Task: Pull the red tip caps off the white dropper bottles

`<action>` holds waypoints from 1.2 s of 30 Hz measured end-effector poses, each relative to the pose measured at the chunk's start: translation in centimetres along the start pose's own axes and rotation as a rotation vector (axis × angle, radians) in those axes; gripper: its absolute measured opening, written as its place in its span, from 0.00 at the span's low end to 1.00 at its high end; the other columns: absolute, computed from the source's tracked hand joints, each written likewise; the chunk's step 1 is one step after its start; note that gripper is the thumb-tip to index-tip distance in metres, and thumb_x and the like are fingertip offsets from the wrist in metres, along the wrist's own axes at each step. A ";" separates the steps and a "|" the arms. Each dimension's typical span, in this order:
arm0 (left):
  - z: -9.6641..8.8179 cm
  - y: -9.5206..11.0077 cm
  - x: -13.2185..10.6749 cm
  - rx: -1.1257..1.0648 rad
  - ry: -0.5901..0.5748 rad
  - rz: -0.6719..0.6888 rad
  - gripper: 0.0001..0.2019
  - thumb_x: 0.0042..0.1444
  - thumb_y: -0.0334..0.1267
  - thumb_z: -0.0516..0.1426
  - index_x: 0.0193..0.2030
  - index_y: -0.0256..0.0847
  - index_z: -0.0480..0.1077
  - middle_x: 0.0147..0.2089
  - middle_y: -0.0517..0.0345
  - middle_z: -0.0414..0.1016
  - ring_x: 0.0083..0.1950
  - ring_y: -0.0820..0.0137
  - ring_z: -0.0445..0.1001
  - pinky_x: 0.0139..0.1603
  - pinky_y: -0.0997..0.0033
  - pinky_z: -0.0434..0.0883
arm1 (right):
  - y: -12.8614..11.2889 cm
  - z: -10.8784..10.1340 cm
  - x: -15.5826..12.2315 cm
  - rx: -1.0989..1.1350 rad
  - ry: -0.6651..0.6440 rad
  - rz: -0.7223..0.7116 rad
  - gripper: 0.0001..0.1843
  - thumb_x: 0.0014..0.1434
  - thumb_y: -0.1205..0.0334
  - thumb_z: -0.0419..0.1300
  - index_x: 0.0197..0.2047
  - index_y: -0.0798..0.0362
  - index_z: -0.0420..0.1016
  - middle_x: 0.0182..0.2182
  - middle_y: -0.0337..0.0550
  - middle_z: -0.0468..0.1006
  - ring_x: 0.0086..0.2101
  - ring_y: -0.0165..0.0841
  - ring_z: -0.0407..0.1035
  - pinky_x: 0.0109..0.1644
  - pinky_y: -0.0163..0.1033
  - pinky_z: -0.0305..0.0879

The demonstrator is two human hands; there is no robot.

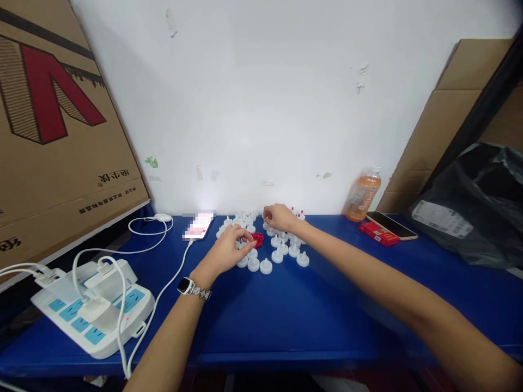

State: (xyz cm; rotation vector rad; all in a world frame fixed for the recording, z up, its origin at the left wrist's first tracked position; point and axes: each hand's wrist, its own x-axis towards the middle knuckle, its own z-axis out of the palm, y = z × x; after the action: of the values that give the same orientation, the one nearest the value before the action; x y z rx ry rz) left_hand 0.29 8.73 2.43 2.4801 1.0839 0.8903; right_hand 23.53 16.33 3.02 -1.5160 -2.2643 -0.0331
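Noted left hand (229, 251) pinched shut at 9 o'clock of red bits (257, 239) amid caps (266, 266) on table (310, 316), right hand (280, 218) curled at 1 o'clock, grasp indiscernible; judged forearm sweep liable to scatter caps.

Both arms outstretched, left hand (229, 247) and right hand (280, 216) palm-down, fingers curled.

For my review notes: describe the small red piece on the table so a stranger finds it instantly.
Start at the blue table against the white wall and find the cluster of small white round pieces at its middle rear. The red piece lies just off the left hand's fingertips. It alone is all red and bumpy among smooth white neighbours.
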 end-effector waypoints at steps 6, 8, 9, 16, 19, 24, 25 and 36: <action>0.2 -0.5 0.0 -0.015 -0.028 0.033 0.10 0.59 0.46 0.58 0.37 0.43 0.76 0.39 0.55 0.72 0.44 0.64 0.71 0.47 0.61 0.68 | -3.8 -1.6 -5.3 0.211 0.095 -0.119 0.06 0.61 0.61 0.59 0.36 0.53 0.76 0.28 0.40 0.76 0.34 0.33 0.68 0.42 0.38 0.59; 0.3 -0.5 0.1 -0.011 -0.015 0.035 0.10 0.60 0.46 0.58 0.37 0.43 0.76 0.38 0.55 0.72 0.44 0.64 0.71 0.47 0.61 0.68 | -5.0 -2.0 -7.9 0.275 0.061 -0.191 0.09 0.62 0.56 0.60 0.35 0.52 0.76 0.29 0.39 0.76 0.35 0.33 0.68 0.47 0.40 0.59; 0.3 -0.4 0.1 -0.007 -0.007 0.033 0.11 0.60 0.46 0.57 0.37 0.43 0.76 0.38 0.55 0.73 0.44 0.64 0.71 0.47 0.61 0.68 | -5.4 -2.2 -9.0 0.289 0.038 -0.211 0.09 0.61 0.54 0.62 0.35 0.51 0.77 0.29 0.39 0.76 0.36 0.33 0.69 0.48 0.41 0.59; 0.1 1.3 -0.3 -0.038 -0.023 0.059 0.12 0.61 0.48 0.56 0.39 0.44 0.76 0.40 0.55 0.75 0.46 0.63 0.71 0.49 0.60 0.68 | -5.4 -2.4 -10.5 0.573 -0.001 -0.090 0.07 0.59 0.60 0.61 0.31 0.51 0.78 0.28 0.38 0.78 0.30 0.31 0.69 0.37 0.36 0.62; 0.5 1.8 -0.4 -0.064 -0.007 0.057 0.17 0.59 0.53 0.58 0.49 0.45 0.74 0.45 0.54 0.76 0.47 0.62 0.72 0.51 0.59 0.68 | -5.5 -2.5 -9.2 0.706 0.161 0.002 0.09 0.59 0.56 0.61 0.32 0.52 0.78 0.28 0.39 0.79 0.30 0.31 0.69 0.34 0.36 0.61; 1.1 1.6 -0.1 -0.080 0.004 0.009 0.19 0.62 0.54 0.54 0.52 0.44 0.70 0.45 0.52 0.75 0.44 0.63 0.73 0.44 0.64 0.70 | -5.8 -2.3 -7.2 0.783 0.220 0.034 0.14 0.61 0.53 0.59 0.31 0.53 0.78 0.28 0.39 0.80 0.27 0.30 0.67 0.32 0.35 0.60; 1.0 1.4 -0.1 -0.075 0.005 -0.012 0.18 0.64 0.53 0.52 0.52 0.44 0.70 0.44 0.53 0.74 0.43 0.64 0.73 0.43 0.64 0.69 | -5.6 -2.1 -6.9 0.762 0.205 0.039 0.14 0.62 0.54 0.57 0.31 0.53 0.78 0.27 0.40 0.79 0.27 0.30 0.67 0.33 0.35 0.60; 0.2 0.1 -0.1 0.006 0.007 -0.134 0.11 0.67 0.45 0.45 0.41 0.43 0.64 0.36 0.58 0.70 0.39 0.64 0.70 0.42 0.64 0.66 | -4.7 -0.4 -5.6 -0.022 -0.110 -0.082 0.05 0.57 0.60 0.64 0.35 0.50 0.80 0.32 0.45 0.81 0.42 0.43 0.70 0.50 0.46 0.54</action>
State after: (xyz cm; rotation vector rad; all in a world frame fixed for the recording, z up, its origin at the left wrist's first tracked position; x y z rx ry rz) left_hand 0.40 8.60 2.25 2.3780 1.2404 0.8579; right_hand 21.30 9.44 2.41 -1.4684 -2.4190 0.0019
